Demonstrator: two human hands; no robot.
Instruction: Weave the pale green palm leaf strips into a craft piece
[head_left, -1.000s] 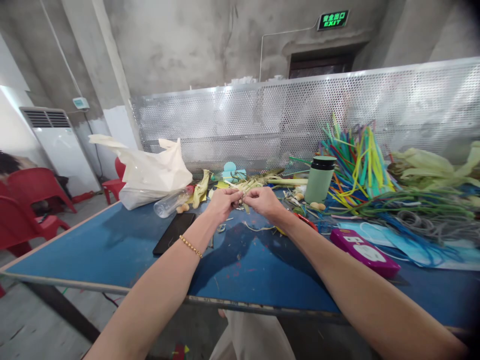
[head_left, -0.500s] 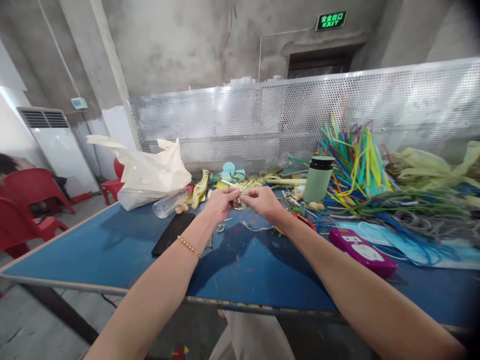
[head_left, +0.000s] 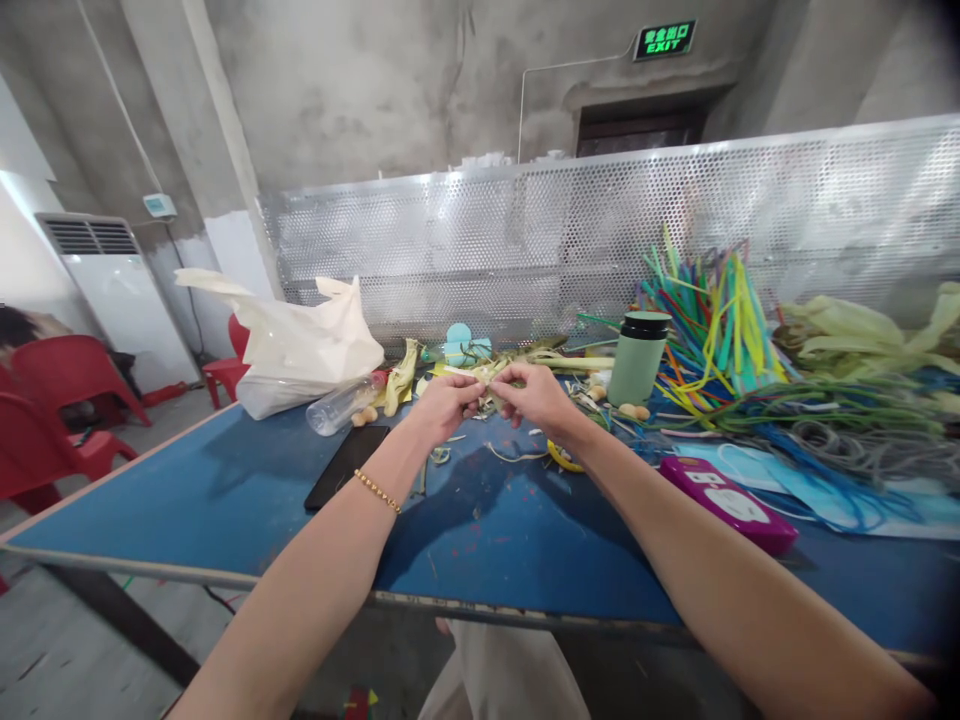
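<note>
My left hand [head_left: 448, 405] and my right hand [head_left: 534, 398] meet over the middle of the blue table, both with thumb and fingertips pinched together. Between them is a small pale strip [head_left: 459, 373] that looks like corn husk; its ends are partly hidden by the fingers. Just behind lies a heap of pale green husk scraps [head_left: 517, 362]. A yellow ring-shaped object [head_left: 564, 458] sits beneath my right wrist. Under my left forearm, a dark phone [head_left: 346, 468] lies flat.
Left are a white plastic bag [head_left: 304, 345] and a clear bottle [head_left: 337, 408]. On the right stand a green canister [head_left: 637, 362], colourful strips [head_left: 731, 330], tangled cords [head_left: 840, 405], a magenta box [head_left: 727, 503] and blue face masks [head_left: 757, 465]. A perforated metal screen [head_left: 480, 240] borders the back.
My right hand has shifted and turned slightly, its fingers now a little more spread below the pinch. The yellow ring-shaped object shows more beneath my right wrist. My left hand has barely moved.
</note>
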